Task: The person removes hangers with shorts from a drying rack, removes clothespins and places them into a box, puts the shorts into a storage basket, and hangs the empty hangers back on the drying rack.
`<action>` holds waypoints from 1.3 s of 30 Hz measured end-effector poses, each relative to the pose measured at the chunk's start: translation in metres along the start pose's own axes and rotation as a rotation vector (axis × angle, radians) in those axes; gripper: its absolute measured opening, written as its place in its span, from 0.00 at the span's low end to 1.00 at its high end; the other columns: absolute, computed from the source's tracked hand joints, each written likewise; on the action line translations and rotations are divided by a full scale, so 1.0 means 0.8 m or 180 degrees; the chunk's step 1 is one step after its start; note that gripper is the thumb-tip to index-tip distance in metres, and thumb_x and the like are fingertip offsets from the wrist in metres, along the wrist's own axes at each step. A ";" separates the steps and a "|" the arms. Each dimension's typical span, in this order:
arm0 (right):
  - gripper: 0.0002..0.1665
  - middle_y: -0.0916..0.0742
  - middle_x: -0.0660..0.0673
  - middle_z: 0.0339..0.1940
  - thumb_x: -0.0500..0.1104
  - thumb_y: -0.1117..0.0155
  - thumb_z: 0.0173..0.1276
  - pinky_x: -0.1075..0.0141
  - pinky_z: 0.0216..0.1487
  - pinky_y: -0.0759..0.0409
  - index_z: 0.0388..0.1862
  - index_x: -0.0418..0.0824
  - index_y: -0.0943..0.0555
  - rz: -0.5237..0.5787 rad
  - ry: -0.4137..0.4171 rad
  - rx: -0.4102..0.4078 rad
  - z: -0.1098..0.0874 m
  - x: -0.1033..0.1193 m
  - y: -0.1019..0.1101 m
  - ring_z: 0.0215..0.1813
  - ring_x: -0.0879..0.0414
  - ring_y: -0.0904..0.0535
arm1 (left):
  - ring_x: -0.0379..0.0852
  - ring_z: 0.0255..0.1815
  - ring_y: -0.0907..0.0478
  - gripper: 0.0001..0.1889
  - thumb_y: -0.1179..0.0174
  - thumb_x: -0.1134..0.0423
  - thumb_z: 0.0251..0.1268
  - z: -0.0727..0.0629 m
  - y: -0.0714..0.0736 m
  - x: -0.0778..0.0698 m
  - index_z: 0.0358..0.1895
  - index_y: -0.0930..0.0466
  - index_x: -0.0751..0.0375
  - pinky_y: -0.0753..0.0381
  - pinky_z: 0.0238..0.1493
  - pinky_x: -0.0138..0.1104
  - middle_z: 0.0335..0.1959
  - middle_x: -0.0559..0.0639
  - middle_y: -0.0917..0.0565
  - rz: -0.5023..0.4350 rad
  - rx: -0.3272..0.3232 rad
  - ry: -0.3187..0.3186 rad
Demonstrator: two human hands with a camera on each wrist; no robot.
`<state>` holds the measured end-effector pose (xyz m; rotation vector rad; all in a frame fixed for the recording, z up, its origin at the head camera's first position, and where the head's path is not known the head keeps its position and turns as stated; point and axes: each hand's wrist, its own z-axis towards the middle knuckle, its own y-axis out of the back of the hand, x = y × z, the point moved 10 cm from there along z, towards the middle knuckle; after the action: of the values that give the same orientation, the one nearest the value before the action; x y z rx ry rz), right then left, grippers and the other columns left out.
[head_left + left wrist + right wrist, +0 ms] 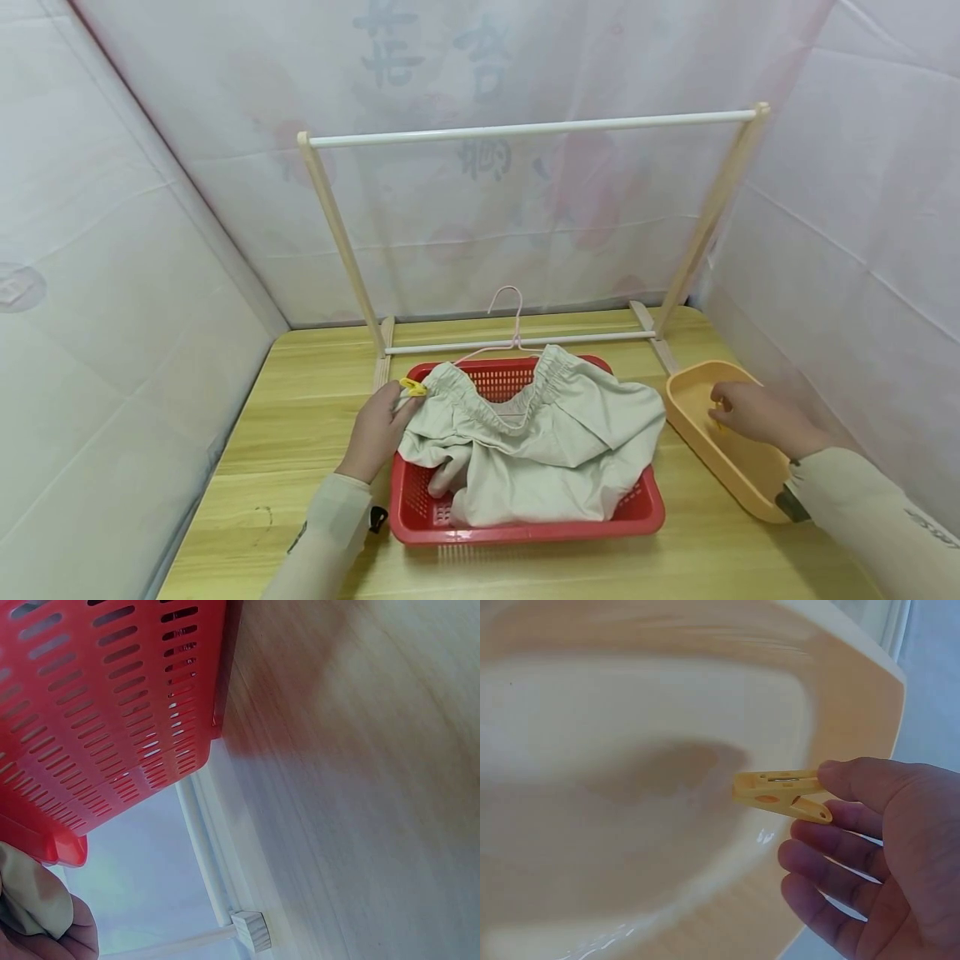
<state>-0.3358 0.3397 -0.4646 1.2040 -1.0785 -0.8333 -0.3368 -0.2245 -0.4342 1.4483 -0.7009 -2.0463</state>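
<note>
Pale beige elastic-waist shorts [525,454] lie spread over a red plastic basket [525,533]. At the waistband's left corner, my left hand [377,425] grips the cloth; folded fabric shows between its fingers in the left wrist view. A yellow clothespin [413,387] sits at that corner, close to the fingertips. A pink hanger [517,321] reaches up behind the waistband, its lower part mostly covered by the cloth. Over an orange tray [693,433], my right hand [768,417] pinches another yellow clothespin [780,793] between thumb and index finger, the other fingers loosely bent.
Behind the basket stands a drying rack with a white top bar [532,130], wooden posts and a low white rail [435,347]. A small black object [377,518] lies by the basket's lower left corner. Fabric walls enclose the wooden table [300,400].
</note>
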 end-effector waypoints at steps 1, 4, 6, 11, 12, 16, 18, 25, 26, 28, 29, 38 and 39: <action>0.12 0.14 0.41 0.32 0.38 0.28 0.65 0.50 0.35 0.19 0.40 0.28 0.18 -0.0013 -0.0002 -0.0002 0.000 -0.001 0.000 0.32 0.51 0.19 | 0.47 0.32 0.30 0.13 0.38 0.51 0.76 0.000 0.000 -0.001 0.36 0.27 0.53 0.27 0.36 0.41 0.30 0.47 0.25 -0.0003 -0.0007 -0.0009; 0.12 0.13 0.41 0.32 0.38 0.28 0.65 0.50 0.36 0.19 0.39 0.29 0.17 -0.0050 0.0011 -0.0024 0.001 -0.002 0.000 0.32 0.50 0.19 | 0.47 0.32 0.29 0.13 0.37 0.51 0.76 0.000 0.000 -0.003 0.36 0.26 0.53 0.27 0.36 0.41 0.30 0.47 0.25 -0.0025 -0.0012 -0.0029; 0.11 0.14 0.41 0.31 0.38 0.28 0.65 0.49 0.36 0.19 0.38 0.29 0.17 -0.0084 0.0019 -0.0041 0.001 -0.004 0.000 0.33 0.50 0.19 | 0.47 0.32 0.29 0.13 0.37 0.51 0.76 0.000 0.000 -0.004 0.36 0.26 0.53 0.27 0.36 0.41 0.30 0.47 0.25 -0.0043 -0.0009 -0.0038; 0.12 0.14 0.41 0.31 0.39 0.28 0.64 0.48 0.37 0.20 0.39 0.29 0.17 -0.0127 -0.0014 -0.0037 0.002 -0.011 -0.002 0.33 0.48 0.18 | 0.47 0.32 0.29 0.13 0.37 0.52 0.75 0.000 -0.001 -0.004 0.36 0.26 0.53 0.27 0.36 0.40 0.30 0.47 0.25 -0.0059 -0.0005 -0.0027; 0.12 0.13 0.41 0.32 0.39 0.28 0.64 0.48 0.37 0.19 0.40 0.30 0.17 -0.0129 -0.0036 -0.0032 0.002 -0.012 -0.002 0.34 0.48 0.18 | 0.47 0.32 0.29 0.12 0.37 0.52 0.75 -0.001 -0.001 -0.004 0.36 0.26 0.53 0.27 0.36 0.40 0.30 0.47 0.25 -0.0061 -0.0007 -0.0016; 0.13 0.13 0.41 0.32 0.39 0.28 0.65 0.47 0.39 0.19 0.40 0.30 0.17 -0.0103 -0.0049 -0.0023 0.002 -0.013 -0.003 0.35 0.46 0.17 | 0.47 0.31 0.30 0.13 0.37 0.52 0.76 -0.001 -0.002 -0.004 0.36 0.27 0.53 0.27 0.35 0.40 0.29 0.47 0.26 -0.0050 -0.0017 -0.0020; 0.13 0.14 0.40 0.32 0.39 0.28 0.65 0.46 0.39 0.19 0.40 0.30 0.18 -0.0074 -0.0044 -0.0029 0.003 -0.012 -0.003 0.36 0.45 0.17 | 0.47 0.32 0.30 0.12 0.37 0.52 0.76 0.000 -0.001 -0.004 0.36 0.27 0.53 0.27 0.35 0.40 0.30 0.47 0.25 -0.0049 -0.0026 -0.0034; 0.14 0.14 0.39 0.33 0.39 0.30 0.67 0.45 0.40 0.18 0.42 0.28 0.19 -0.0035 -0.0090 -0.0031 0.006 -0.012 -0.002 0.37 0.44 0.17 | 0.46 0.31 0.29 0.12 0.37 0.52 0.75 0.000 0.001 -0.004 0.36 0.26 0.53 0.26 0.35 0.40 0.30 0.47 0.24 -0.0086 -0.0055 -0.0051; 0.14 0.14 0.39 0.33 0.39 0.30 0.67 0.45 0.40 0.19 0.42 0.28 0.19 -0.0036 -0.0100 -0.0026 0.006 -0.012 -0.001 0.37 0.43 0.17 | 0.46 0.32 0.28 0.12 0.37 0.52 0.75 0.000 0.001 -0.004 0.37 0.26 0.53 0.26 0.35 0.41 0.30 0.47 0.24 -0.0073 -0.0055 -0.0054; 0.15 0.14 0.38 0.33 0.40 0.29 0.66 0.44 0.40 0.19 0.43 0.28 0.19 -0.0044 -0.0120 -0.0028 0.006 -0.012 0.000 0.37 0.43 0.16 | 0.46 0.32 0.28 0.12 0.37 0.51 0.75 0.000 0.001 -0.004 0.37 0.25 0.53 0.25 0.36 0.41 0.31 0.46 0.23 -0.0056 -0.0055 -0.0053; 0.16 0.13 0.37 0.34 0.39 0.29 0.66 0.44 0.40 0.18 0.43 0.27 0.19 -0.0050 -0.0119 -0.0034 0.006 -0.011 0.002 0.37 0.42 0.16 | 0.45 0.32 0.28 0.12 0.37 0.51 0.75 0.000 0.001 -0.003 0.37 0.25 0.53 0.25 0.36 0.41 0.32 0.46 0.22 -0.0046 -0.0052 -0.0049; 0.16 0.12 0.37 0.36 0.43 0.33 0.72 0.40 0.42 0.20 0.46 0.29 0.16 -0.0215 -0.0060 -0.0384 0.018 0.018 0.060 0.39 0.40 0.15 | 0.46 0.31 0.30 0.14 0.37 0.50 0.75 -0.002 0.002 -0.002 0.35 0.27 0.53 0.27 0.34 0.40 0.29 0.47 0.26 -0.0041 -0.0041 -0.0017; 0.16 0.12 0.37 0.36 0.44 0.33 0.72 0.40 0.42 0.19 0.46 0.30 0.16 -0.0242 -0.0058 -0.0447 0.019 0.023 0.071 0.39 0.40 0.15 | 0.46 0.31 0.30 0.14 0.37 0.50 0.75 -0.002 0.002 -0.002 0.35 0.27 0.54 0.28 0.34 0.40 0.29 0.47 0.26 -0.0032 -0.0033 -0.0018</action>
<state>-0.3474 0.3291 -0.4054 1.1264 -0.9772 -0.9643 -0.3345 -0.2248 -0.4321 1.4436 -0.6855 -2.0593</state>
